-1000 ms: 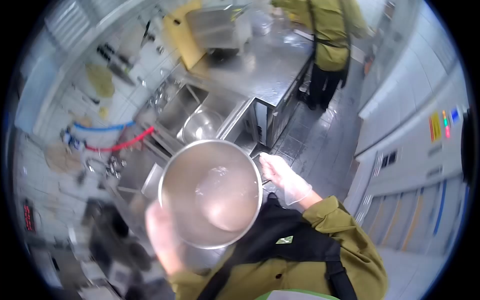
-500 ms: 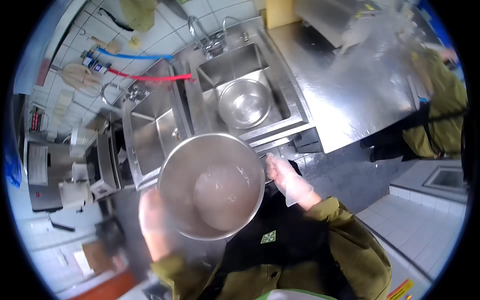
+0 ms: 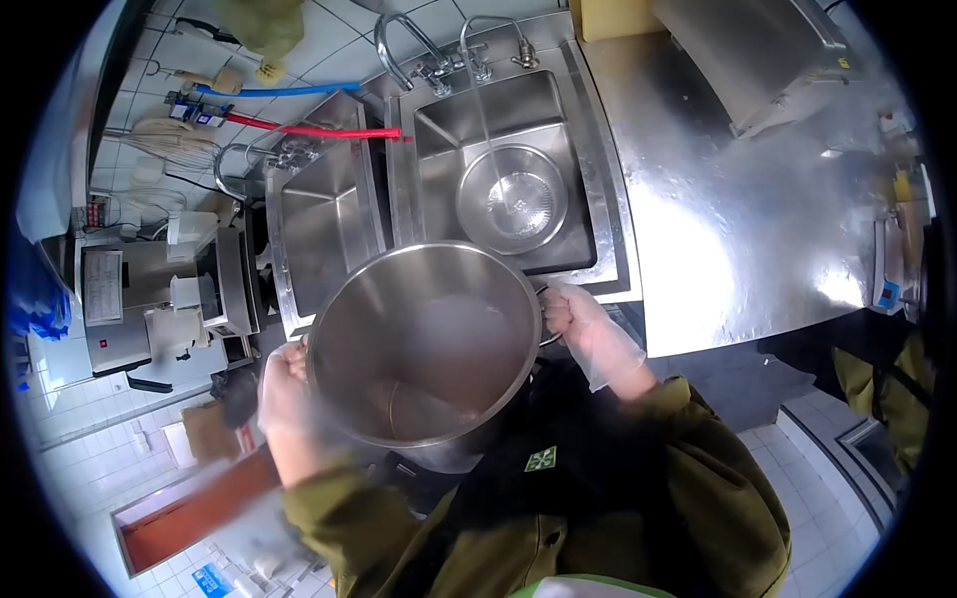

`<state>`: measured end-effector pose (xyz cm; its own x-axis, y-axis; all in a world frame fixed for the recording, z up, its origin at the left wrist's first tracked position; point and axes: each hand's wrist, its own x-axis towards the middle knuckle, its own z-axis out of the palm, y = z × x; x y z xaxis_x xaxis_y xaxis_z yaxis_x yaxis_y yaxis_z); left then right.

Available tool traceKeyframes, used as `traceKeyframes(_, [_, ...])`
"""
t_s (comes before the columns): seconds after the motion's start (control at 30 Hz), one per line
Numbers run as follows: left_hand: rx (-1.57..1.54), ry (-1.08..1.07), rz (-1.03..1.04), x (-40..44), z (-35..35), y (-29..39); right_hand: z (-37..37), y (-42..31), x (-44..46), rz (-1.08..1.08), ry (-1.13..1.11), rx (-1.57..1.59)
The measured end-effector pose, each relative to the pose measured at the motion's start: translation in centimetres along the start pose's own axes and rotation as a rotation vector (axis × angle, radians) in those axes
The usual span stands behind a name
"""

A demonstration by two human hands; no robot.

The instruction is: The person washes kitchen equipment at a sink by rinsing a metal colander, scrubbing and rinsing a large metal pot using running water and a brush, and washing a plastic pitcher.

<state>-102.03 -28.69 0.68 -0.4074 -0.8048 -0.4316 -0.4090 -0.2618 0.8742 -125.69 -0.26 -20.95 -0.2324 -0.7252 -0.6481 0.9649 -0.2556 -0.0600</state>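
A large deep steel pot [image 3: 424,344] is held up in front of my body, its open top facing me. My left hand [image 3: 286,387], in a clear glove, is closed at the pot's left side, where its handle is hidden. My gloved right hand [image 3: 593,334] grips the wire handle on the pot's right side. Just beyond the pot, a steel bowl [image 3: 512,199] sits in the right sink [image 3: 578,214]. A thin stream of water runs from the faucet [image 3: 477,68] into this bowl.
Left of the bowl's sink is another sink [image 3: 319,234]. Red [image 3: 309,131] and blue [image 3: 279,92] hoses hang by the wall. A steel counter [image 3: 718,219] extends right, with a steel machine [image 3: 753,55] on it. Another person's sleeve [image 3: 902,399] shows at the far right.
My view has turned toward the sinks, and the pot is now close in front of them. Both hands still hold it. The other person has shifted to the far right edge of view.
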Motion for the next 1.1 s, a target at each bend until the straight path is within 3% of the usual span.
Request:
traceKeyframes(0.13, [-0.27,-0.099,-0.255,2.6,0.8,1.8,0.4,-1.4,0.0,0.043,0.004,0.05])
traceKeyframes(0.23, [-0.133,0.164,-0.14,2.3,4.2,3.2,0.1,-1.9,0.6,0.092,0.045,0.092])
traceKeyframes(0.33, [-0.247,-0.009,-0.371,6.8,1.3,2.9,-0.2,-2.5,1.2,0.119,0.022,0.121])
traceKeyframes(0.43, [-0.596,-0.103,-0.692,9.9,0.4,3.1,0.5,-3.4,1.7,0.168,0.117,0.155])
traceKeyframes(0.53, [-0.694,-0.049,-0.77,11.3,1.1,3.7,-0.5,-4.1,2.9,0.305,-0.02,0.313])
traceKeyframes(0.6, [-0.696,-0.067,-0.788,12.1,1.9,4.2,-0.7,-4.4,3.8,0.36,-0.015,0.417])
traceKeyframes(0.73, [-0.431,0.108,-0.564,11.9,5.7,6.0,-1.2,-4.8,4.5,0.338,0.0,0.434])
traceKeyframes(0.87, [-0.47,-0.013,-0.686,15.7,4.1,5.1,-1.6,-5.1,4.9,0.291,-0.02,0.448])
traceKeyframes(1.03, [-0.31,-0.052,-0.621,17.0,5.3,5.6,-1.4,-5.7,5.1,0.296,-0.006,0.478])
traceKeyframes(1.1, [-0.439,-0.131,-0.75,18.2,4.9,5.5,-1.2,-5.9,5.1,0.287,0.007,0.499])
